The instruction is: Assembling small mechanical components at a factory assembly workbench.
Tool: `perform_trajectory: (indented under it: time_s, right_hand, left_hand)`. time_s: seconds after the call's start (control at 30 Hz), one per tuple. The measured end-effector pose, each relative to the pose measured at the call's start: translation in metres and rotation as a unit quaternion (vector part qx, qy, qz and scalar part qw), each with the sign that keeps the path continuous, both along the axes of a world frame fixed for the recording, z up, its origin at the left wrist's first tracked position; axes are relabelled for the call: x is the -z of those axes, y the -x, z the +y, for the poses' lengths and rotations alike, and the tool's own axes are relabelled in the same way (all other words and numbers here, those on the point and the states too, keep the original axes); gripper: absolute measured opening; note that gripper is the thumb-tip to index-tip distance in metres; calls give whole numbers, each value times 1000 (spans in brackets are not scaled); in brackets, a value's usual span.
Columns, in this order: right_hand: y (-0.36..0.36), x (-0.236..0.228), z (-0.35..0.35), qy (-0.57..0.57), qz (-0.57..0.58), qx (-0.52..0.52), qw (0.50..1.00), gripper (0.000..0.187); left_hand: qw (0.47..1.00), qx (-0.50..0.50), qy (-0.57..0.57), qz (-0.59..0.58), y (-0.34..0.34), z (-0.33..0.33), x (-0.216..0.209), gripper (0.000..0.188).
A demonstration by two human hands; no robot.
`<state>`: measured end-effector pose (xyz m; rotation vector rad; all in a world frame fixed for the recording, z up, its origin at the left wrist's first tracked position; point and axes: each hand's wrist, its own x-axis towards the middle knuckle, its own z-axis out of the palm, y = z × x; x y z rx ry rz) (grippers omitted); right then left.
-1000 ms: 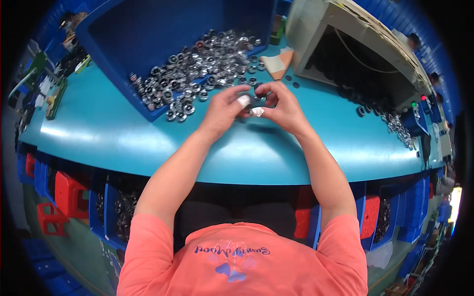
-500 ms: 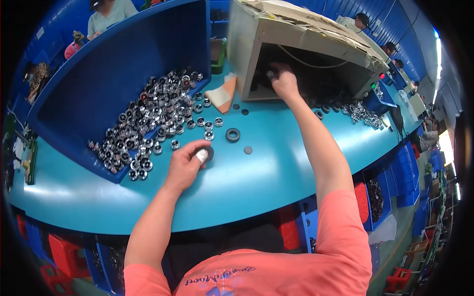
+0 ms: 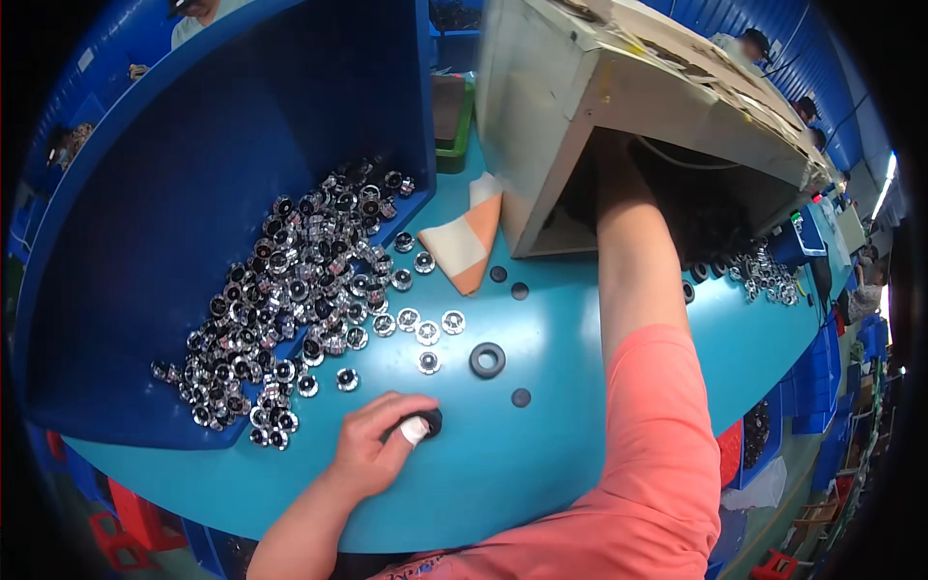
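Observation:
My left hand point(image 3: 382, 445), its thumb wrapped in white, is closed around a small black rubber tyre point(image 3: 433, 422) above the turquoise table. Deep in the opening of a pale box point(image 3: 556, 184) is my right hand point(image 3: 613, 159); shadow hides its fingers and whatever they touch. Dark pieces, too dim to tell apart, lie inside that box. A loose black tyre point(image 3: 474, 362) lies flat on the table, right of my left hand. Chrome wheel hubs with black centres point(image 3: 319, 261) are heaped in a tilted blue bin point(image 3: 126, 261), and several have spilled onto the table.
An orange and cream cloth point(image 3: 459, 242) lies between bin and box. Small dark discs point(image 3: 521, 397) are scattered on the table. More silver parts point(image 3: 768, 275) lie at the box's right, near a small blue bin point(image 3: 802, 237). A green tray point(image 3: 454, 145) stands behind; other people sit farther back.
My right hand and forearm have reached deeper into the box. The view has moved forward and closer to the table. My left hand still grips the tyre.

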<state>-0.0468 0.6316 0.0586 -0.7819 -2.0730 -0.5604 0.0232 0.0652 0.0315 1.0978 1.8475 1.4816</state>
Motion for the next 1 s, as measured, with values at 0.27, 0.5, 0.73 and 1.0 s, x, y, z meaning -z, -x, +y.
perform_trajectory:
  time_s: [0.27, 0.5, 0.73, 1.0]
  right_hand:
    - [8, -2, 2, 23, 34, -22, 999, 42]
    - [18, 43, -22, 44, 36, -131, 990, 43]
    - [4, 15, -16, 64, -24, -70, 995, 45]
    - [21, -14, 21, 57, 8, -19, 998, 48]
  left_hand:
    - [1000, -13, 13, 18, -4, 9, -2, 22]
    - [998, 5, -10, 55, -1, 8, 0, 23]
    - [999, 4, -4, 52, -2, 10, -1, 23]
    - [1000, 6, 20, 21, 5, 7, -4, 21]
